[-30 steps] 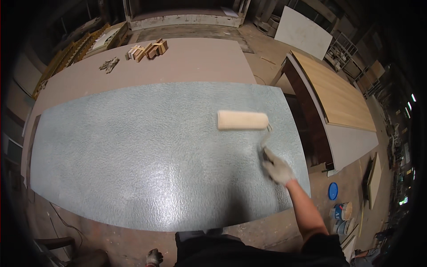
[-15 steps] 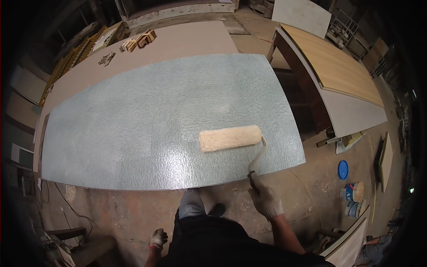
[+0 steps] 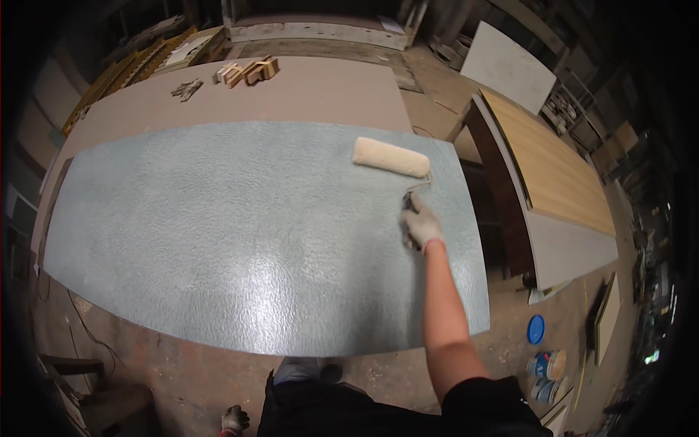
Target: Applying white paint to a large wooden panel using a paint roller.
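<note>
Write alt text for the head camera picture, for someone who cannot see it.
A person's gloved right hand grips a paint roller resting on a large, wet-looking grey-blue panel. The gloved left hand hangs low at the picture's bottom edge, holding nothing. Wood blocks lie on a brown board beyond; paint cans stand on the floor to the right.

Gloved right hand [image 3: 421, 227] rolling a wet grey panel [image 3: 247, 233]
The hand grips the handle of a cream paint roller [image 3: 391, 157] lying on the panel's far right part; the gloved left hand [image 3: 234, 420] hangs low by the floor, and wood blocks [image 3: 246, 71] sit on the surface [image 3: 320, 91] beyond
</note>
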Demonstrator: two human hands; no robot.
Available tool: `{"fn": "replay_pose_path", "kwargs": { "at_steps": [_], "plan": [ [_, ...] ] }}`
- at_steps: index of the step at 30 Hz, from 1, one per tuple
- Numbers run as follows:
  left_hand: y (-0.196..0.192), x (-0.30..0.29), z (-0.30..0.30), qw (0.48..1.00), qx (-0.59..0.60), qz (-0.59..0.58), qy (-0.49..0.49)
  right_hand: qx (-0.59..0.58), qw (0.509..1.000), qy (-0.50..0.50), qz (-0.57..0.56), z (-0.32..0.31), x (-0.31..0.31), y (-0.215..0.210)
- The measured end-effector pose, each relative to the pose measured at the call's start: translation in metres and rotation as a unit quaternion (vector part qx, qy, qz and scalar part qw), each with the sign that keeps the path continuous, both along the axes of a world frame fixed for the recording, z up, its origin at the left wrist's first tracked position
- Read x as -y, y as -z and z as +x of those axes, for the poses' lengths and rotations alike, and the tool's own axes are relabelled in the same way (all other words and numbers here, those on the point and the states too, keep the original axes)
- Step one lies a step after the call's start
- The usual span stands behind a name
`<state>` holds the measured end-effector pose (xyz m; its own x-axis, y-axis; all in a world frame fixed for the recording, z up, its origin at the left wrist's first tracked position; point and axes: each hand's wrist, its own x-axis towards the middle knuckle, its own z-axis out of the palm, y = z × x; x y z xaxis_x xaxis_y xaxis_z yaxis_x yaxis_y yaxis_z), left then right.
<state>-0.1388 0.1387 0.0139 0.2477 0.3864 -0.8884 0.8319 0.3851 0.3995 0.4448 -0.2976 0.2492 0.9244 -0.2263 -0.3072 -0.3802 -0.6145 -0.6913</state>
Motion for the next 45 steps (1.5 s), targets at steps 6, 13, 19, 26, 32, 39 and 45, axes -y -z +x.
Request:
{"fn": "replay_pose_path", "kwargs": {
  "at_steps": [6, 13, 19, 26, 32, 39, 45],
  "plan": [
    [-0.008, -0.019, 0.047, 0.999, 0.031, 0.023, -0.035, 0.001, 0.999, -0.022, -0.034, 0.169, 0.034, 0.004],
    [0.02, -0.008, 0.04, 0.992, 0.014, 0.02, -0.127, -0.025, 0.994, -0.095, -0.043, 0.043, 0.022, -0.012],
    [0.03, 0.016, 0.037, 0.997, 0.07, -0.002, -0.023, -0.082, 0.984, -0.138, -0.083, -0.174, 0.04, -0.054],
    [-0.001, 0.08, 0.029, 0.99, 0.122, 0.037, 0.063, -0.117, 0.988, -0.079, 0.067, -0.362, 0.097, -0.07],
    [0.003, 0.105, -0.047, 0.996, 0.031, 0.01, 0.084, -0.077, 0.961, -0.039, 0.262, -0.482, 0.125, -0.034],
    [-0.004, 0.087, -0.052, 0.976, 0.007, 0.077, 0.206, -0.046, 0.949, 0.119, 0.288, -0.545, 0.116, -0.058],
    [-0.003, 0.054, 0.005, 0.952, 0.125, 0.058, 0.275, 0.373, 0.902, 0.21, 0.063, -0.554, 0.174, -0.014]
  ]
}}
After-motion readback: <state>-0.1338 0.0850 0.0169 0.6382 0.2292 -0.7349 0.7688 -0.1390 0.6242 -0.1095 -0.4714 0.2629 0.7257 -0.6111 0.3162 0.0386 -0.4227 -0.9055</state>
